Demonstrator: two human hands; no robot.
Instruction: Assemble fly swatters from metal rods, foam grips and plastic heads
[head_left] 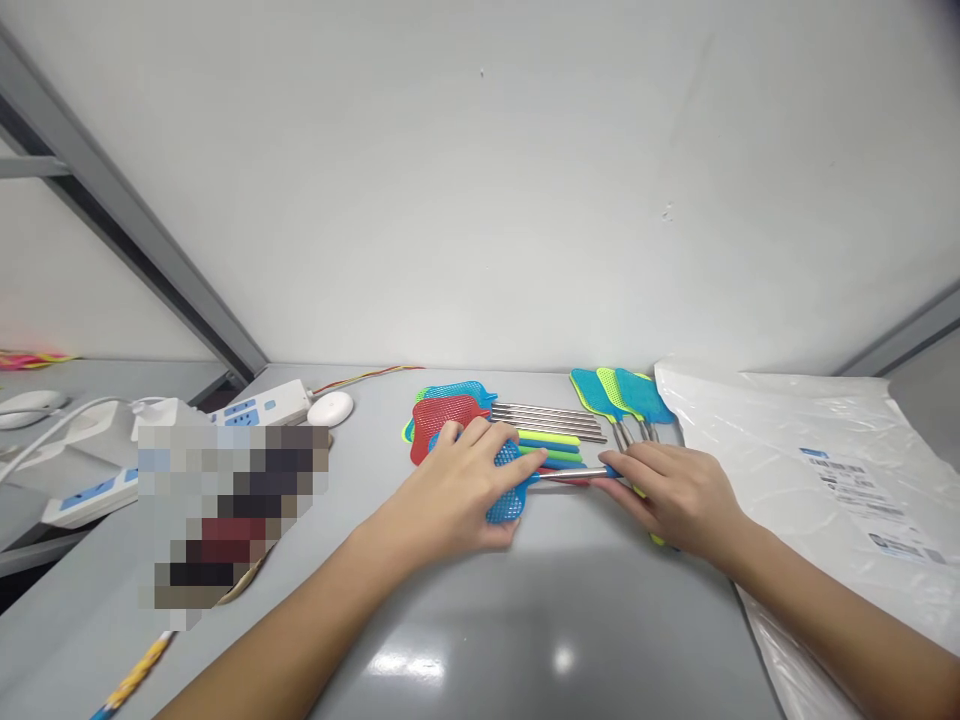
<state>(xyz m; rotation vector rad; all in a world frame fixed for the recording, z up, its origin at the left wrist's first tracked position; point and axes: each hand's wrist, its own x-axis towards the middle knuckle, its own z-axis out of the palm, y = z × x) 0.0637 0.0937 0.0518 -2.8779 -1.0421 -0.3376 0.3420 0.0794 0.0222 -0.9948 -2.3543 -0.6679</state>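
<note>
My left hand (469, 485) is closed around the perforated head of a blue fly swatter (511, 500). At the other end of its metal rod, the fingers of my right hand (679, 490) grip the blue handle. Just behind my left hand lie a red swatter head (446, 412) and a stack of blue and green heads (465, 389). Several bare metal rods (551, 420) rest beside them, above a row of coloured handles (551, 440). Beyond my right hand, several swatters with teal and yellow-green heads (643, 390) lie fanned out, their lower ends partly hidden by that hand.
A white plastic mailing bag (795, 430) with labels covers the right side of the grey table (555, 610). To the left are white power strips (274, 402), a round white device (330, 408) and a blurred-out item (240, 510). A white wall (480, 220) stands behind.
</note>
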